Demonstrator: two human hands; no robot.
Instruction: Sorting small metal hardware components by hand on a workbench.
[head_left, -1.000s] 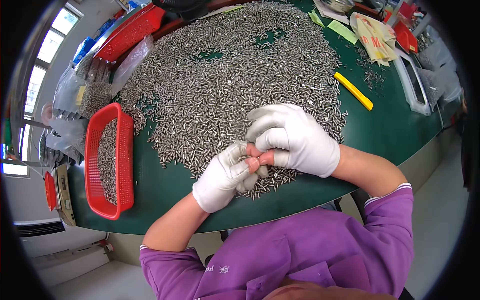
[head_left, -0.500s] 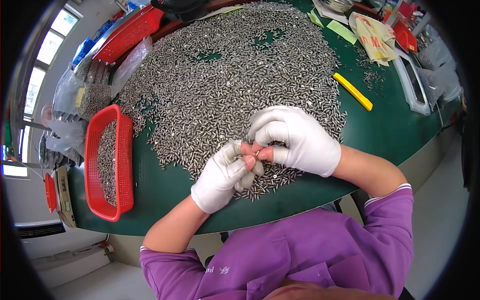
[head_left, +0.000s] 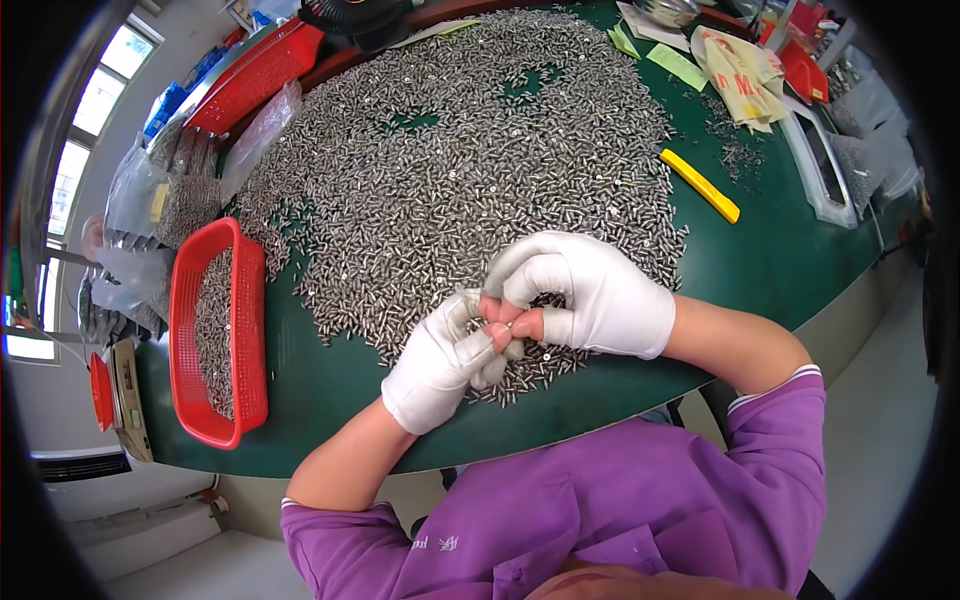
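Over the near edge of the pin heap [head_left: 450, 170], my left hand [head_left: 440, 365] had barely shifted; both it and my right hand [head_left: 590, 300] pinched one small pin [head_left: 497, 324], bare fingertips [head_left: 522, 327] together.

Round green-topped counter [head_left: 790, 265] under even light. Bright daylit windows [head_left: 95, 105] at far left. Pale grey floor [head_left: 880, 420] below, right of the counter.
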